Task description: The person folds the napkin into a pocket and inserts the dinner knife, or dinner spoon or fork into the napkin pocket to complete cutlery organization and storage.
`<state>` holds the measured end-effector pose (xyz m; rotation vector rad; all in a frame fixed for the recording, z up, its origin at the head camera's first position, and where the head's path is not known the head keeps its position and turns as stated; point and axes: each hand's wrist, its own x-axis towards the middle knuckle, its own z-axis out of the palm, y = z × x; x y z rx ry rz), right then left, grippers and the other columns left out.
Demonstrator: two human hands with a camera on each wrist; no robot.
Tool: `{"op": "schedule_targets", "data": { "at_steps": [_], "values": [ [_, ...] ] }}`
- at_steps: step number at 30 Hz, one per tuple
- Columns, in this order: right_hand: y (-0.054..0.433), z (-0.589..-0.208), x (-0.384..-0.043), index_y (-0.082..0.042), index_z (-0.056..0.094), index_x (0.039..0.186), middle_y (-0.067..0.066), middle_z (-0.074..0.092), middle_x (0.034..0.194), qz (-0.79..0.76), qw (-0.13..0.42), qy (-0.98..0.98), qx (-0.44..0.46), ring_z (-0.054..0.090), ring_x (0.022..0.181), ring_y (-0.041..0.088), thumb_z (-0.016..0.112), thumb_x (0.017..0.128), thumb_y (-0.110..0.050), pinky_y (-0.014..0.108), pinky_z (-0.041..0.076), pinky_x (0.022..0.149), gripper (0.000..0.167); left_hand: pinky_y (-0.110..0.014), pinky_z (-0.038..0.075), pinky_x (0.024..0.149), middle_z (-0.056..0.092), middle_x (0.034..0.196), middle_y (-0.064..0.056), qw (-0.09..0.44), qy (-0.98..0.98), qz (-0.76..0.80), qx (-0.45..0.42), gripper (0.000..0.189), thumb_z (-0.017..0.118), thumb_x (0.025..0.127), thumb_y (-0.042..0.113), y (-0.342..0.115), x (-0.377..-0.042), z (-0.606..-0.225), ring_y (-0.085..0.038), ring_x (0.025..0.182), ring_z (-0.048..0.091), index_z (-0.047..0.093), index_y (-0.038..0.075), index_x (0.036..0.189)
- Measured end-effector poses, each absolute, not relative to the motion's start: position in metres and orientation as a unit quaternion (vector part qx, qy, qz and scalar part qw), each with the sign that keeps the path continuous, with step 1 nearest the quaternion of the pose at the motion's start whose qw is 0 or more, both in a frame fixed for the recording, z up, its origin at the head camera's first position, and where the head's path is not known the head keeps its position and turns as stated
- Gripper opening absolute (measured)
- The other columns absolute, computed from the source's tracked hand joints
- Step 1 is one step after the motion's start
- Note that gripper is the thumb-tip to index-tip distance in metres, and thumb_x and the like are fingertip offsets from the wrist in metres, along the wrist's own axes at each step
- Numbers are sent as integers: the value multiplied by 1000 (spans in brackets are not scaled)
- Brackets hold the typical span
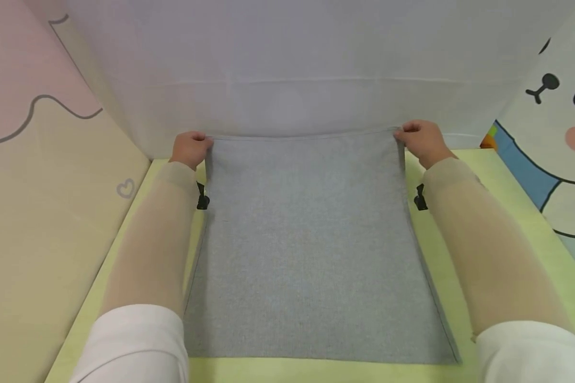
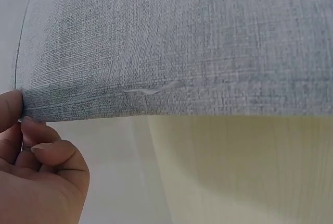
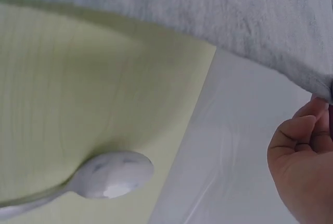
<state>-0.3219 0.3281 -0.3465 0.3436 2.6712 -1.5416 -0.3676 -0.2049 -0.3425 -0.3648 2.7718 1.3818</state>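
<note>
A grey woven cloth [image 1: 306, 239] with stitched hems hangs spread between my hands, its near edge lying low over the table. At its far left corner, my left hand [image 1: 189, 149] pinches the fabric between thumb and fingers. My right hand [image 1: 424, 141] pinches the far right corner the same way. Both far corners are lifted, and the left wrist view shows the cloth's edge [image 2: 156, 110] raised off the tabletop. A small white mark [image 2: 151, 90] shows near that edge. In the right wrist view, a metal spoon [image 3: 114, 174] lies on the table beneath the raised cloth edge.
The pale green table [image 1: 503, 175] meets a white sheet-like backdrop [image 1: 292, 58] behind the cloth. A cream and pink panel [image 1: 52, 197] stands along the left. On the right is a panel with a cartoon animal print [image 1: 546, 138].
</note>
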Motion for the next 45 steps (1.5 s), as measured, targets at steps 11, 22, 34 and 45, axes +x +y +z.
{"op": "schedule_targets", "data": {
  "at_steps": [11,22,34,45],
  "values": [
    [333,-336,-324,-8,59,126,-2,57,117,-501,-8,859,102,57,96,9,64,103,-33,37,44,98,35,-34,51,91,61,115,-6,-4,867,489,-100,34,58,104,25,-212,-366,-332,-14,96,60,62,2,128],
    [337,-323,-295,-4,57,123,-3,62,111,-480,10,875,58,64,97,12,61,104,-33,29,50,88,35,-45,49,101,64,114,-9,24,874,485,-27,31,58,103,24,-230,-338,-324,-27,107,62,60,0,121],
    [347,-331,-232,-3,59,125,11,71,119,-388,64,919,7,64,106,20,59,103,-48,53,47,96,51,-41,44,86,69,117,-10,91,921,376,52,32,60,103,34,-263,-266,-337,-25,103,59,65,7,119],
    [347,-342,-181,-7,66,118,12,72,117,-317,75,945,-41,61,110,30,57,105,-44,47,48,82,41,-42,45,84,71,115,-9,105,940,315,77,32,63,103,39,-279,-212,-338,-25,107,59,70,11,115]
  ]
}}
